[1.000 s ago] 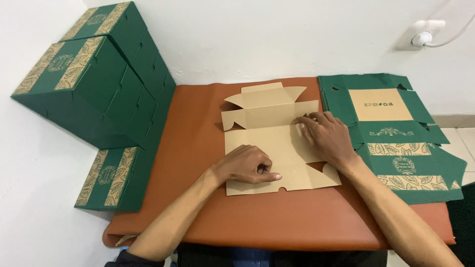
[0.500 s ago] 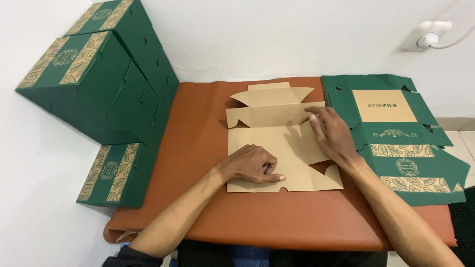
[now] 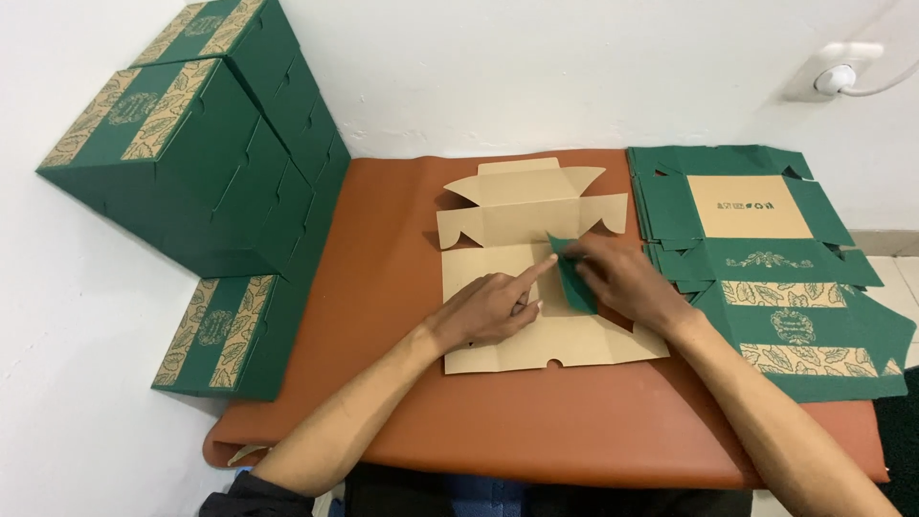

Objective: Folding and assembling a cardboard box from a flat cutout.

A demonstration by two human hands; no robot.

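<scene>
A flat, unfolded cardboard box blank (image 3: 517, 222) lies brown side up on the orange-brown mat (image 3: 392, 278). My right hand (image 3: 627, 282) folds a side flap (image 3: 574, 278) inward over the blank, so its green outer face shows. My left hand (image 3: 493, 308) rests on the middle panel with the index finger stretched toward the flap's fold line. Both forearms reach in from the bottom edge.
A stack of flat green blanks (image 3: 766, 258) with leaf patterns lies at the right of the mat. Several assembled green boxes (image 3: 191, 163) are stacked against the wall at the left, one more (image 3: 230, 335) on the floor. A wall socket (image 3: 838, 72) sits at top right.
My right hand has lifted the side flap and folded it inward, exposing its green face. My left index finger has stretched out toward the fold.
</scene>
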